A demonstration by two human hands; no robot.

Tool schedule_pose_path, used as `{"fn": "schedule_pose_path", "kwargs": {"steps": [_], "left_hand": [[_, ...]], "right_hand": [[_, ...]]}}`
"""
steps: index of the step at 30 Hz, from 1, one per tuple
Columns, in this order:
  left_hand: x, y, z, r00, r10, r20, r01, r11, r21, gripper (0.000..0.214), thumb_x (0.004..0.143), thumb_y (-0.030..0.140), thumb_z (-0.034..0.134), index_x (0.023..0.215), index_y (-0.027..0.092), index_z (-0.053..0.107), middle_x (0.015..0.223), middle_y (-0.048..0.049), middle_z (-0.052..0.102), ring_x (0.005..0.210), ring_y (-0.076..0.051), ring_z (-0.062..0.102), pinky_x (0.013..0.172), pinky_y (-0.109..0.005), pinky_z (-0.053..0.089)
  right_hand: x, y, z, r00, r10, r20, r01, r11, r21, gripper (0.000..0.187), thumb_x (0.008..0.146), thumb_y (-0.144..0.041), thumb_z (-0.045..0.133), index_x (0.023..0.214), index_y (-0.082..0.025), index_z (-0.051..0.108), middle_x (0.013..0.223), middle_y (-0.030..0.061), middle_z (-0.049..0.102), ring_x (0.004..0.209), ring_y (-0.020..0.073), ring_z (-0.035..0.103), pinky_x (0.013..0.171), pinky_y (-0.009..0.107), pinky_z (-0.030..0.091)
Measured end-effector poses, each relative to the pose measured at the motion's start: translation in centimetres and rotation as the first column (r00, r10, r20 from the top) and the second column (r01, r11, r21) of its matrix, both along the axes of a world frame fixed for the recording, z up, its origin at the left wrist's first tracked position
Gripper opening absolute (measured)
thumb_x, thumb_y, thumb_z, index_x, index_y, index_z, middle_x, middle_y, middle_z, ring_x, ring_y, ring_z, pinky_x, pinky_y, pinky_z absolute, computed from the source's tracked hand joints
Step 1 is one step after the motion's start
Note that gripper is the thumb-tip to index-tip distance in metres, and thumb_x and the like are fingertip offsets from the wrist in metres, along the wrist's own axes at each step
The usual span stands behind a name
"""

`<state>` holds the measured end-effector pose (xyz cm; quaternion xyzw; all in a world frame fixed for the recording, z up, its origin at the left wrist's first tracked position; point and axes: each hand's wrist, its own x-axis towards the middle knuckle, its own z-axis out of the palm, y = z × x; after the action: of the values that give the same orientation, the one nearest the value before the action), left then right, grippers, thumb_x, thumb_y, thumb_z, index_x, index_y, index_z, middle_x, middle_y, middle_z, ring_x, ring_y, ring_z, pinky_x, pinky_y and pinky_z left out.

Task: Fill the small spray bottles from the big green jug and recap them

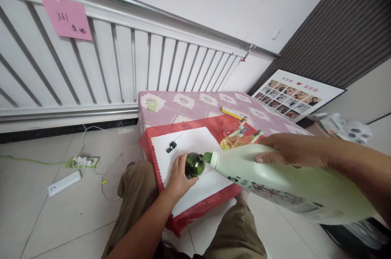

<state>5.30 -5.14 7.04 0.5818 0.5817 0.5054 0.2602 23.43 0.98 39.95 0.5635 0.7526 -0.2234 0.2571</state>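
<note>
Patterned desk (210, 99), centre of frame. Large pale-green jug (284, 185) tilted, right of frame, grasped by fingers of right hand (284, 151). White sheet (195, 137) near centre. Dark-green bottle (194, 166) above sheet, encircled by left hand's (180, 175) fingers, jug's spout (207, 157) at its mouth. Small dark cap (171, 147) on sheet.

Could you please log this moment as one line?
left hand: holding dark green bottle | right hand: holding pale green jug tilted, spout at bottle | dark pump top: on white sheet
</note>
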Motion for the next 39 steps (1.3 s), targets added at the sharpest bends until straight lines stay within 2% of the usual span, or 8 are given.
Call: {"fn": "schedule_pose_path", "kwargs": {"steps": [10,16,22,39], "left_hand": [[-0.02,0.01,-0.11,1.000,-0.003,-0.012,0.003,1.000,0.009,0.091,0.061,0.020,0.073,0.139,0.021,0.028,0.133,-0.0105,0.041,0.126,-0.027,0.038,0.109,-0.043,0.032],[-0.01,0.03,-0.11,1.000,-0.003,-0.018,0.003,1.000,-0.002,0.091,0.061,0.021,0.073,0.140,0.021,0.027,0.133,-0.0109,0.041,0.127,-0.028,0.038,0.109,-0.045,0.032],[-0.02,0.05,-0.19,1.000,-0.004,-0.009,0.004,1.000,0.001,0.092,0.061,0.020,0.074,0.140,0.023,0.027,0.133,-0.0104,0.041,0.127,-0.028,0.038,0.109,-0.046,0.032],[0.01,-0.02,-0.13,1.000,0.000,0.004,0.000,1.000,0.017,0.092,0.060,0.020,0.074,0.139,0.022,0.028,0.132,-0.0111,0.042,0.126,-0.029,0.039,0.108,-0.046,0.033]], "right_hand": [[0.16,-0.03,-0.07,0.999,-0.013,-0.041,0.012,1.000,-0.006,0.044,0.071,-0.061,0.056,0.091,-0.022,0.065,0.083,0.0066,0.068,0.071,0.0243,0.064,0.051,0.029,0.045],[0.31,0.29,-0.28,1.000,-0.002,0.027,0.001,1.000,0.009,0.049,0.073,-0.063,0.054,0.095,-0.020,0.062,0.088,0.0086,0.068,0.079,0.0266,0.064,0.055,0.030,0.047],[0.42,0.24,-0.18,1.000,-0.011,0.002,0.011,1.000,-0.017,0.047,0.073,-0.061,0.056,0.096,-0.021,0.062,0.089,0.0078,0.068,0.078,0.0256,0.065,0.054,0.030,0.046],[0.51,0.57,-0.36,0.999,-0.003,0.033,0.003,1.000,0.008,0.051,0.071,-0.066,0.054,0.093,-0.020,0.060,0.092,0.0080,0.069,0.079,0.0262,0.066,0.058,0.031,0.048]]}}
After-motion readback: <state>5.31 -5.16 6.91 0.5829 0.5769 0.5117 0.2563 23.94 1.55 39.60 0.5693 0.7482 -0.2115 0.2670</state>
